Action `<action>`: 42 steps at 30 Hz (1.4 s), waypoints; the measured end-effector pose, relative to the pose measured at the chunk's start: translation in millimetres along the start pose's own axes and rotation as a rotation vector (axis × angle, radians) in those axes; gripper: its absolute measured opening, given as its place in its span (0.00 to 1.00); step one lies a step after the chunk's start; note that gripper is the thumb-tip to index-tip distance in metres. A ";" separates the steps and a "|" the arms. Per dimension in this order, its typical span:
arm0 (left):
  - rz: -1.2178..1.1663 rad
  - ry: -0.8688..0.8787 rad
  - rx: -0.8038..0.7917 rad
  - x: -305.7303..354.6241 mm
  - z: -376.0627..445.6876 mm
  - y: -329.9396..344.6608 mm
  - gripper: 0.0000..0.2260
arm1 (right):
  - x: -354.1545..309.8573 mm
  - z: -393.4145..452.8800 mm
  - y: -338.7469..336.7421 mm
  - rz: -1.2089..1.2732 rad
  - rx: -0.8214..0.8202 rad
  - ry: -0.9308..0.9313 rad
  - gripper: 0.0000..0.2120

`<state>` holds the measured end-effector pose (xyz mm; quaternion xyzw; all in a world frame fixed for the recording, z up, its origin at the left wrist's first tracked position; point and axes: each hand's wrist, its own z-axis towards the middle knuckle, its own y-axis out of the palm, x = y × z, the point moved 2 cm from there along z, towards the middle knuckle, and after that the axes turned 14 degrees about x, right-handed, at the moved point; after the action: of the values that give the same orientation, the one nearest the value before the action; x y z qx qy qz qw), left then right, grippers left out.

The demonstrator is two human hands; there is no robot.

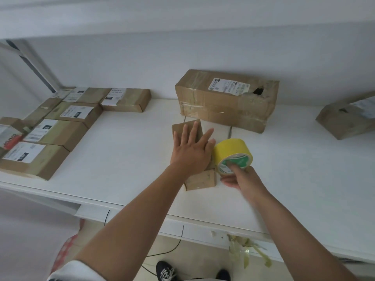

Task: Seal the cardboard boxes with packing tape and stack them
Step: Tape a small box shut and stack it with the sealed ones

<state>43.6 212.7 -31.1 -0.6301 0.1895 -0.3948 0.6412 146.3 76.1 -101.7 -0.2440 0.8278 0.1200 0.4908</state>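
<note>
On white table (125, 151), near taped large box (225, 100): pressing small box (199, 179) flat under open, straight-fingered left hand (191, 151), likely steadying flaps, while curling right hand (241, 179) through yellow tape roll (233, 154), poised beside for sealing.

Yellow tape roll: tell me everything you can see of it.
The tape roll is a wide roll of yellow tape wound on a core with a green and white printed inside. It stands tilted on edge beside a small cardboard box on the white table. The right hand grips it, one finger hooked into the core.
</note>
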 end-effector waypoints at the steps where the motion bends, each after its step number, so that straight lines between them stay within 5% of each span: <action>1: -0.008 -0.007 0.010 -2.3 -1.5 -0.7 0.23 | -0.6 -0.1 1.5 -0.005 -0.008 -0.008 0.09; 6: -0.165 -0.068 0.077 -29.2 -8.5 -7.0 0.25 | -9.7 -10.0 23.0 -0.104 -0.163 -0.018 0.19; 11: -0.484 -0.063 0.300 -61.0 -25.1 -18.0 0.42 | -23.8 -37.8 58.1 -0.178 -0.304 -0.092 0.21; 17: -1.039 -0.023 0.371 -73.2 -39.3 -3.1 0.20 | -54.3 -52.2 61.6 -0.682 -0.045 -0.507 0.23; 22: -0.863 0.229 0.414 -84.5 -54.9 9.5 0.32 | -58.5 -58.1 59.7 -0.980 0.132 -0.651 0.24; 28: -1.163 -0.031 0.127 -103.3 -42.9 30.0 0.24 | -48.8 -73.2 85.8 -1.179 0.290 -0.740 0.28; 32: -1.188 -0.046 0.007 -105.0 -38.9 37.9 0.28 | -45.8 -75.0 94.9 -1.165 0.348 -0.713 0.31; 37: -0.998 0.050 0.113 -112.4 -35.9 37.9 0.35 | -54.8 -62.8 74.2 -0.968 0.280 -0.686 0.22; 42: -0.872 0.089 0.109 -112.1 -36.2 30.3 0.36 | -53.9 -58.9 41.6 -0.678 0.286 -0.565 0.26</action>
<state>-44.2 269.1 -93.5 -0.5989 -0.0876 -0.6647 0.4380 101.8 101.2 -27.6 -0.3885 0.5435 -0.1006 0.7373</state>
